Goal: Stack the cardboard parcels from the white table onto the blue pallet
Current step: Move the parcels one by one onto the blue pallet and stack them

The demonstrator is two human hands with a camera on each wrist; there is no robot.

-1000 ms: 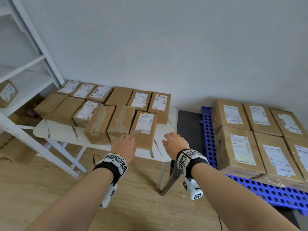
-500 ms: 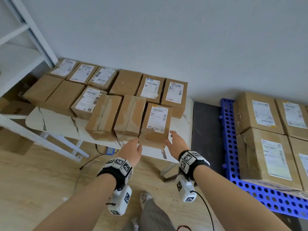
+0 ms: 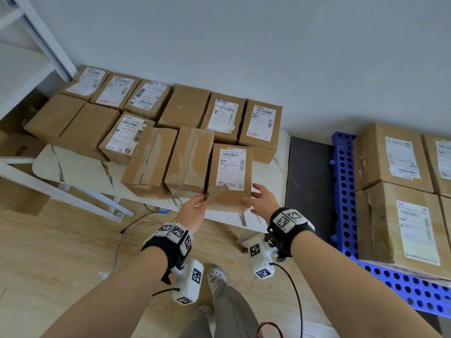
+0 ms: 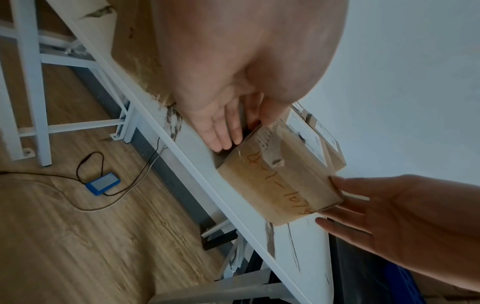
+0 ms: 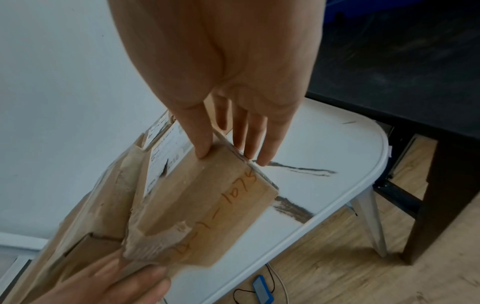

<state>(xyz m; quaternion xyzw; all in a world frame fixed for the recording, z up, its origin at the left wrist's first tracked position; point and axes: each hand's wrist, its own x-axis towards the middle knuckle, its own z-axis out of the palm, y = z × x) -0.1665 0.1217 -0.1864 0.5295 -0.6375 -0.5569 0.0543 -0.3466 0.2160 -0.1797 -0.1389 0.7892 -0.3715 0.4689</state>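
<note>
The brown cardboard parcel (image 3: 229, 178) with a white label lies at the white desk's (image 3: 80, 170) near edge. Our left hand (image 3: 194, 211) and right hand (image 3: 262, 200), fingers straight, touch its opposite sides without gripping.

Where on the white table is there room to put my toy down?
The white table shows bare top at its front left, before the plain parcels, and a strip at the right end beside the labelled parcel. The back rows are packed tight.

I see the boxes (image 3: 151, 132) sitting on the table (image 3: 80, 172). The pallet (image 3: 346, 191) sits to its right, holding more boxes (image 3: 390, 157).
</note>
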